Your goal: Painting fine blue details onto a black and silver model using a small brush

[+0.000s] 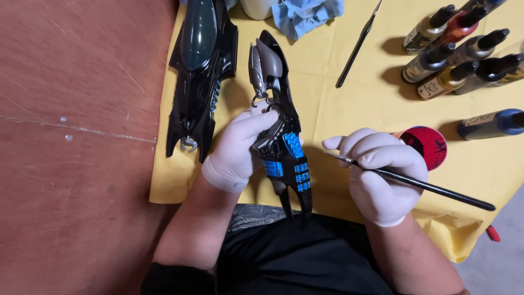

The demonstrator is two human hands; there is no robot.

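left hand (237, 150) gripping model part (281, 131), right hand (382, 175) — paintbrush (415, 183)

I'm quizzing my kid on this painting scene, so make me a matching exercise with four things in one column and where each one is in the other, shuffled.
Things:
1. model part with blue stripes
2. thin paintbrush
3. larger black model body
4. blue cloth

Places:
A. lying on the yellow sheet, to the left of the gloved hands
B. crumpled at the top edge of the view
C. held in the left hand
D. held in the right hand

Pairs: 1-C, 2-D, 3-A, 4-B
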